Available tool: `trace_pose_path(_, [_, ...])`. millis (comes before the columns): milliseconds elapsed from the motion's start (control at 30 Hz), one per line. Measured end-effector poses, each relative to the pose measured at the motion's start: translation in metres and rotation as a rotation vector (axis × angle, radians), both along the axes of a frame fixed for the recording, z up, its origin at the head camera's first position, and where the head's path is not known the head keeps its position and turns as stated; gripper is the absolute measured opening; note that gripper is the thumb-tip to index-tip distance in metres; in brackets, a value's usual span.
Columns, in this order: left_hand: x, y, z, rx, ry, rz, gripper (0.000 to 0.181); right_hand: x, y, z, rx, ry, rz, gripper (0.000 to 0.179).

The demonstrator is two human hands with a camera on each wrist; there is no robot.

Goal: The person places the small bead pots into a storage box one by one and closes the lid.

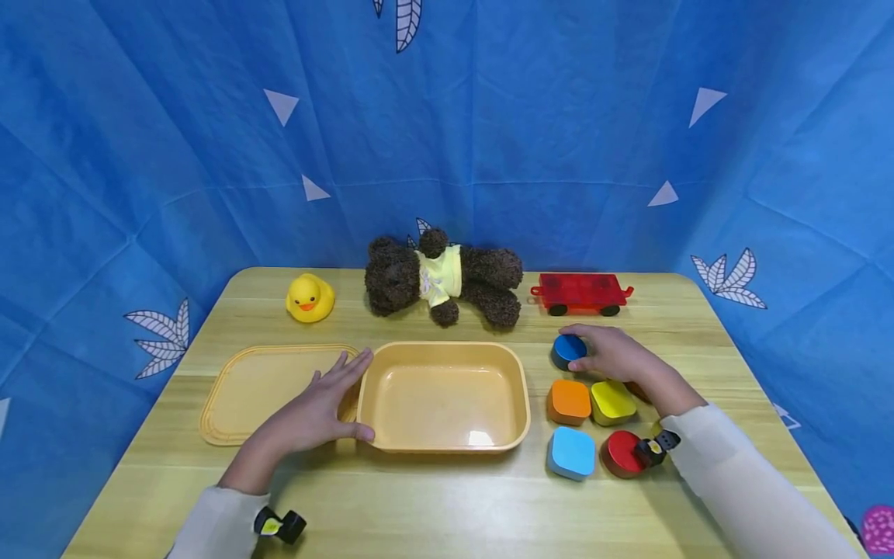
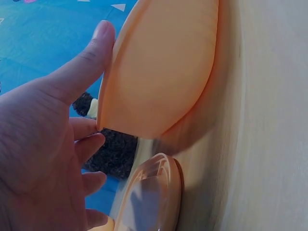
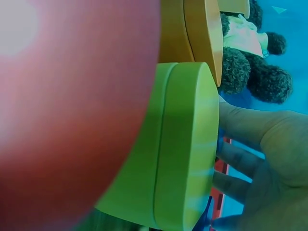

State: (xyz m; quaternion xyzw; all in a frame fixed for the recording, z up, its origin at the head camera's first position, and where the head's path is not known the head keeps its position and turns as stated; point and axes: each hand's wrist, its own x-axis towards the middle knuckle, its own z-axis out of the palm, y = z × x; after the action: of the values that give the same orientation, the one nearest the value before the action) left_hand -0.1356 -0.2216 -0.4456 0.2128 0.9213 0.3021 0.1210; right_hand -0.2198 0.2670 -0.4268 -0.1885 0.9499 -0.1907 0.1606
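Note:
A tan plastic box (image 1: pixel 447 397) stands open side up on the table. My left hand (image 1: pixel 323 405) spreads thumb and fingers against its left edge; in the left wrist view the thumb lies along the outside of the box wall (image 2: pixel 163 67). Right of the box, a round blue block (image 1: pixel 569 352) sits between the thumb and fingers of my right hand (image 1: pixel 615 356). The right wrist view mostly hides that block behind the yellow block (image 1: pixel 613 401). Near the right hand are an orange block (image 1: pixel 569 401), a light blue block (image 1: pixel 571 453) and a round red block (image 1: pixel 621 455).
A flat tan lid (image 1: pixel 268 388) lies left of the box. Along the back are a yellow rubber duck (image 1: pixel 310 298), a brown teddy bear (image 1: pixel 492 268) on its side and a red toy wagon (image 1: pixel 580 291). Behind the table hangs a blue patterned curtain (image 1: pixel 447 116).

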Motion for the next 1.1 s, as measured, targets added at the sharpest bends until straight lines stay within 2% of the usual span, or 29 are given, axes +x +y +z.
trace_pose_path(300, [0.0,0.0,0.0,0.011,-0.012,-0.002,0.121,0.003,-0.002,0.005,-0.071,0.044,0.014,0.063])
trace_pose_path(567, [0.0,0.0,0.001,0.017,-0.021,0.0,0.121,0.005,-0.013,0.02,-0.103,0.039,0.02,0.066])
trace_pose_path(933, [-0.001,0.0,0.0,0.022,-0.034,0.007,0.122,0.012,-0.04,0.047,-0.145,0.074,0.085,0.066])
trace_pose_path(1100, [-0.001,-0.001,-0.001,0.018,-0.034,0.004,0.121,0.014,-0.057,0.055,-0.146,0.078,0.107,0.066])
